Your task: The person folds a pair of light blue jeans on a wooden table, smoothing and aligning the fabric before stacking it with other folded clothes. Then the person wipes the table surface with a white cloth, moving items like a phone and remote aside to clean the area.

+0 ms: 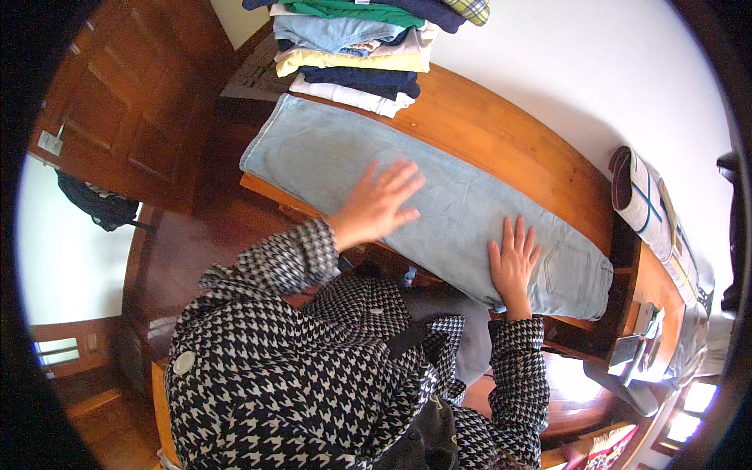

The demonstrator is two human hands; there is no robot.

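A pair of light blue jeans (446, 194) lies flat, folded lengthwise, along a wooden table (499, 129). Its leg hems point to the left and the waistband is at the right, with a back pocket (567, 270) facing up. My left hand (382, 202), slightly blurred, is over the leg part with fingers spread; whether it touches the cloth I cannot tell. Near the pocket, my right hand (513, 261) rests palm down on the denim, its fingers slightly apart. Neither hand grips anything.
A tall stack of folded clothes (352, 61) stands at the table's far left, beside the hems. Against the white wall (587, 64) at the right is a rolled striped fabric item (652, 211). A wooden door (123, 106) is at the left.
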